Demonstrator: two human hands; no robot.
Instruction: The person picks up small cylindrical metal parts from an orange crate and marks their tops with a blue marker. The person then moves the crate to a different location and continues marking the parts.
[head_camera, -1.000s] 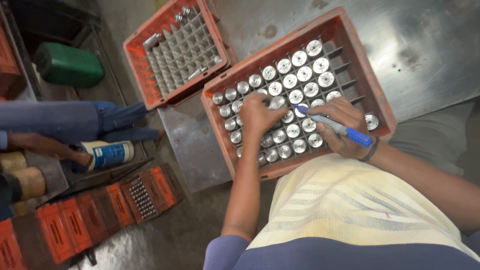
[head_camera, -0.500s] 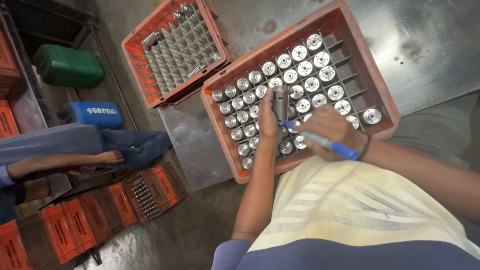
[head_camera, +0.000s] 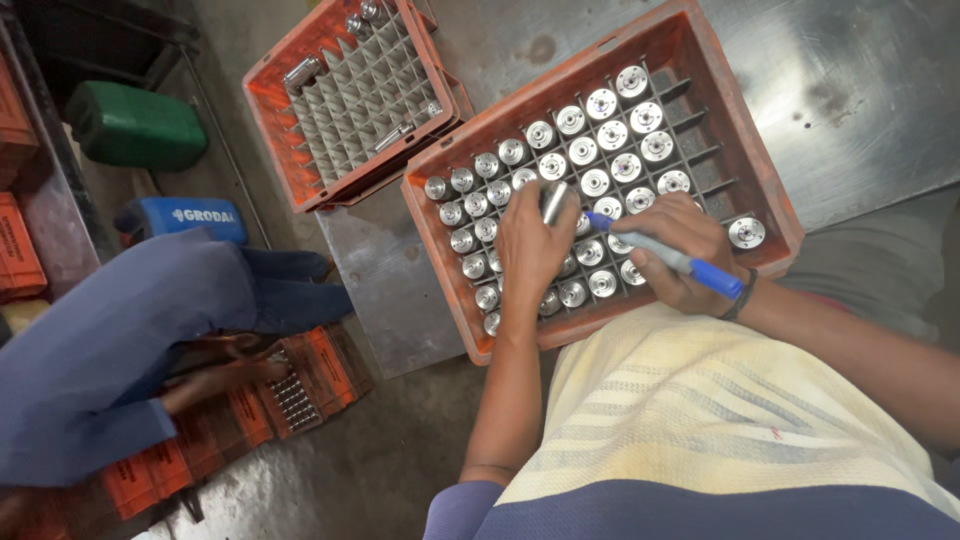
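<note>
Two orange crates sit on the steel counter (head_camera: 870, 90). The nearer crate (head_camera: 455, 270), close to the counter's front edge, is split into small cells, most of them holding upright metal cylinders (head_camera: 612, 134) with round shiny tops. The left hand (head_camera: 532, 245) is curled shut around one metal cylinder (head_camera: 553, 201), held above the middle cells, its silver end poking out past the fingers. The right hand (head_camera: 672, 255) is closed around a blue marker (head_camera: 672, 256), whose tip points toward the held cylinder and sits just beside it. The second crate (head_camera: 270, 110) lies toward the counter's far left corner, slightly overhanging, its cells nearly all bare with a few loose cylinders. On the floor to the left, another person in blue clothing (head_camera: 120, 340) bends over low orange boxes (head_camera: 300, 390), near a green can (head_camera: 135, 125).
</note>
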